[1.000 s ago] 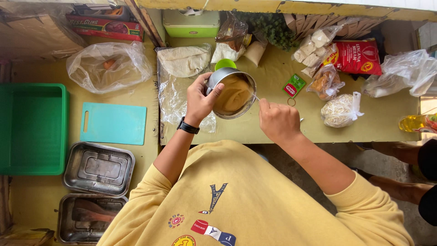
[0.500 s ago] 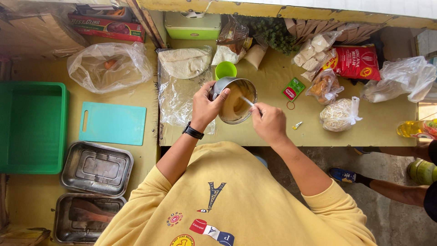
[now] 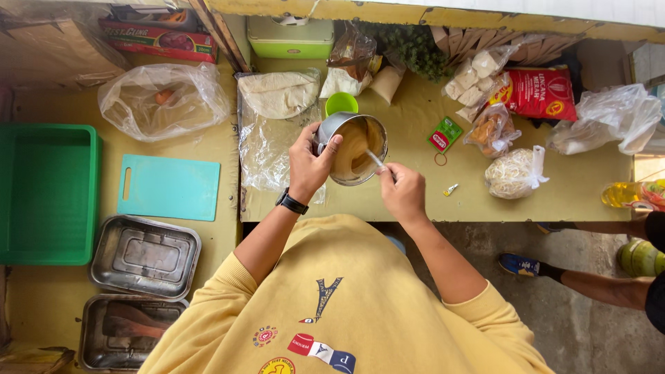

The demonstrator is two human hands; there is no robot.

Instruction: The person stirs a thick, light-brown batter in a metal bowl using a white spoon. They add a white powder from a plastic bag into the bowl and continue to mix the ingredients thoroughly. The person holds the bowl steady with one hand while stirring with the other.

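Observation:
My left hand (image 3: 309, 163) grips the rim of a steel bowl (image 3: 351, 148) that holds a pale brown batter. The bowl is tilted toward me above the yellow table (image 3: 415, 138). My right hand (image 3: 402, 192) holds a spoon (image 3: 375, 160) whose end dips into the batter. A black watch sits on my left wrist. A small green cup (image 3: 341, 103) stands just behind the bowl. A plastic-wrapped stack of flat wrappers (image 3: 277, 93) lies to the left of the bowl.
A green crate (image 3: 45, 190), a teal cutting board (image 3: 168, 187) and two steel trays (image 3: 144, 256) lie at the left. Bags of noodles (image 3: 514, 173), fried pieces and a red packet (image 3: 537, 93) sit at the right. Another person's leg and shoe (image 3: 523, 264) are at the lower right.
The bowl has tilted more toward me and my right hand has moved the spoon inside it. The other person's foot has shifted on the floor.

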